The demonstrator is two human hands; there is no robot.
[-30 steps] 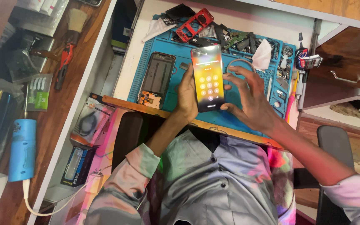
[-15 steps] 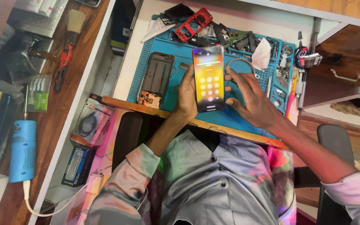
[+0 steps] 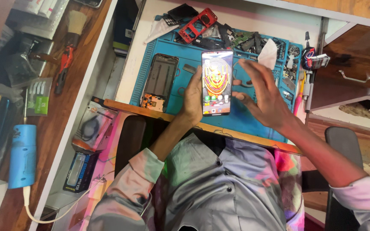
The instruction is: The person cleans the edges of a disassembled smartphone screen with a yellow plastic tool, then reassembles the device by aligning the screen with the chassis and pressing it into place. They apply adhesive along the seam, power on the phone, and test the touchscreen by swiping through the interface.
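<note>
My left hand (image 3: pixel 192 98) grips a lit smartphone (image 3: pixel 216 82) by its left edge, screen up, above the blue work mat (image 3: pixel 185 57). The screen shows a colourful picture with a row of icons near the bottom. My right hand (image 3: pixel 260 95) hovers just right of the phone, fingers spread and slightly blurred, holding nothing. An opened phone body (image 3: pixel 160 82) with bare innards lies flat on the mat to the left.
A red phone frame (image 3: pixel 198 20), loose parts and a white tissue (image 3: pixel 268 52) crowd the mat's far edge. Screwdrivers (image 3: pixel 305 81) lie at its right side. A brush (image 3: pixel 74 22), red pliers (image 3: pixel 63 66) and a blue cylinder (image 3: pixel 22 155) sit on the wooden shelf at left.
The phone screen has switched from a number keypad to a picture with icons. My right hand has lifted off the screen and moved slightly right.
</note>
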